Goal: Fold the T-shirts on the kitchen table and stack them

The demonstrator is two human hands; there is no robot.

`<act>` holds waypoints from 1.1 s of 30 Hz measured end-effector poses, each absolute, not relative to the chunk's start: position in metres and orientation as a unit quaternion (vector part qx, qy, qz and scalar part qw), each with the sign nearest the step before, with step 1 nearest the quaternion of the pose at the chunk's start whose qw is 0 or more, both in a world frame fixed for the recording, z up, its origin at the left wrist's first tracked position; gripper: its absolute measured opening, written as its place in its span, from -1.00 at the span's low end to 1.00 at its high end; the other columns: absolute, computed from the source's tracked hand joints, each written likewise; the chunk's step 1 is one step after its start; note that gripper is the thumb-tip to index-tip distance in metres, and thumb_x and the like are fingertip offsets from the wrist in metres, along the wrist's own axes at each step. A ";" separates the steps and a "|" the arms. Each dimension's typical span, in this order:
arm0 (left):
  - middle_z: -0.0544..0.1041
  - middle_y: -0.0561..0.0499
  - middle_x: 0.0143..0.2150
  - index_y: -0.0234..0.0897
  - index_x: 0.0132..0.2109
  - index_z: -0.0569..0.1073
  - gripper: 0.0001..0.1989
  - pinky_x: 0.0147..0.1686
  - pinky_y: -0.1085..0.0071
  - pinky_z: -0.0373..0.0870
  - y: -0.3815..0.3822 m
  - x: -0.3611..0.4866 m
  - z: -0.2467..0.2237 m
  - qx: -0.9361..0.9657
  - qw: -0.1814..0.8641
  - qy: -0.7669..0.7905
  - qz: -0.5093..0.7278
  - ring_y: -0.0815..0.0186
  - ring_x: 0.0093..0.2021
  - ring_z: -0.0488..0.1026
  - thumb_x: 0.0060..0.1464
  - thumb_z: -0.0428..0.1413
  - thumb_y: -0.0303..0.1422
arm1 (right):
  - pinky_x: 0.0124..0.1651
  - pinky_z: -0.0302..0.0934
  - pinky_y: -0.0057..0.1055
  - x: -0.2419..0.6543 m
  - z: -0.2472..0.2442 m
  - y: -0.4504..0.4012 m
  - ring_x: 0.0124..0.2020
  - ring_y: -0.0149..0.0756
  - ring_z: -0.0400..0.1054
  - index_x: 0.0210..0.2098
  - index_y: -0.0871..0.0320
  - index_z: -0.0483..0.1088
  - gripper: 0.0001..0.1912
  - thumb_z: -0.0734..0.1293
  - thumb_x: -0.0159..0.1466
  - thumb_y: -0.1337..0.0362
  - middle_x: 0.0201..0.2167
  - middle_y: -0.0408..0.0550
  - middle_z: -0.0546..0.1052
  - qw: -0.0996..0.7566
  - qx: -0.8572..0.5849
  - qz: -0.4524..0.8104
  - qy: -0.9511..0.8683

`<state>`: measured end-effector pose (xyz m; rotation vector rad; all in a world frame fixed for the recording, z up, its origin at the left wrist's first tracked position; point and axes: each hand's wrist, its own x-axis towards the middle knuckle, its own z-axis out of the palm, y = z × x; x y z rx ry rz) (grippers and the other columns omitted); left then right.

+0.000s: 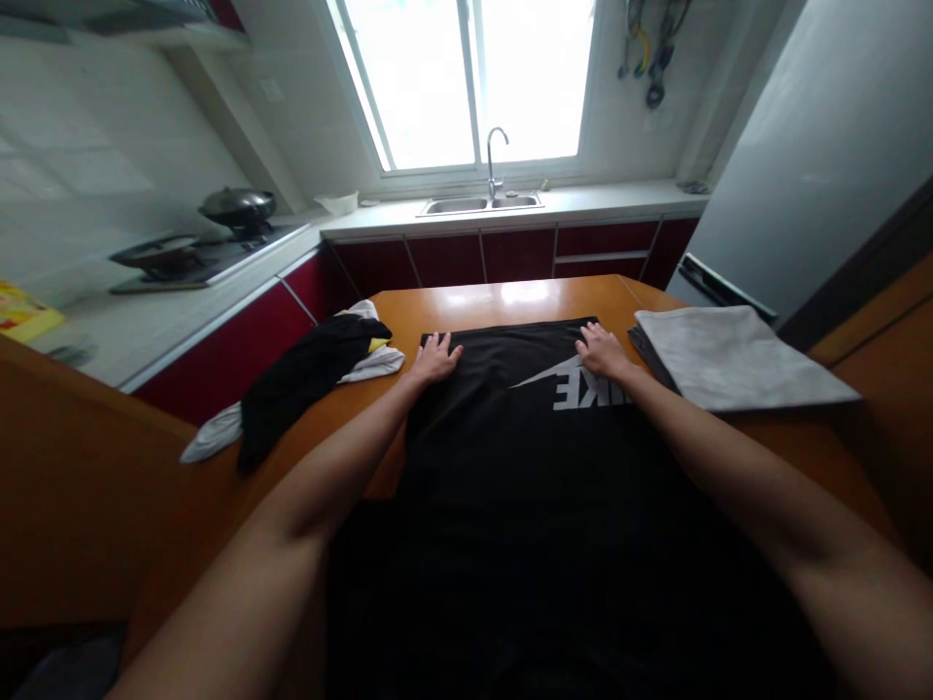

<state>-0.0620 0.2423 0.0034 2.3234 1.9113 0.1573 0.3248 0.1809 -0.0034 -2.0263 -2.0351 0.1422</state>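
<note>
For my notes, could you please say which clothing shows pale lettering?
It is the black garment spread between the crumpled pile and the folded grey cloth, neither of which shows lettering.

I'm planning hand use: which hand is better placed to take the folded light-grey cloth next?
The right hand, probably: it rests on the black fabric garment with grey lettering, nearer the folded light-grey cloth. The left hand lies farther left, nearer the crumpled black-and-white clothes.
</note>
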 end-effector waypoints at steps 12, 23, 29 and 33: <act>-0.01 -0.31 0.49 -0.39 0.45 0.08 -0.37 0.40 0.00 -0.18 0.282 -0.065 0.017 0.790 0.093 0.592 0.128 0.03 0.49 -0.13 0.40 -0.18 -0.11 | 0.42 -0.33 0.16 0.327 -0.010 0.215 0.48 0.01 -0.21 0.40 0.36 0.07 -0.27 -0.02 0.47 -0.05 0.46 0.27 0.00 0.146 -0.711 0.018 -0.687; 0.57 -0.11 0.00 -0.25 0.08 0.52 -0.59 0.06 0.25 0.43 0.070 -0.170 0.074 0.854 0.157 0.473 0.148 0.14 0.00 0.52 0.22 0.14 -0.10 | 0.38 -0.15 0.24 0.282 0.031 0.052 0.44 0.07 -0.06 0.21 0.16 0.37 -0.52 0.19 0.37 0.16 0.41 0.17 0.17 0.208 -0.572 0.013 -0.793; 0.52 -0.04 -0.04 -0.10 0.12 0.51 -0.68 0.00 0.33 0.44 -0.019 -0.213 0.086 0.879 0.207 0.425 0.062 0.22 -0.05 0.51 0.24 0.10 -0.34 | 0.35 -0.06 0.25 0.263 0.022 -0.045 0.43 0.08 -0.02 0.19 0.15 0.41 -0.55 0.20 0.37 0.17 0.39 0.20 0.20 0.174 -0.540 0.064 -0.821; 0.47 -0.05 -0.16 -0.24 -0.23 0.55 -0.80 -0.11 0.38 0.45 -0.041 -0.239 0.097 0.873 0.163 0.433 0.154 0.28 -0.16 0.48 0.27 0.03 -0.36 | 0.36 -0.08 0.23 0.255 0.013 -0.081 0.45 0.06 -0.06 0.21 0.13 0.40 -0.54 0.23 0.36 0.19 0.40 0.19 0.18 0.152 -0.530 0.075 -0.831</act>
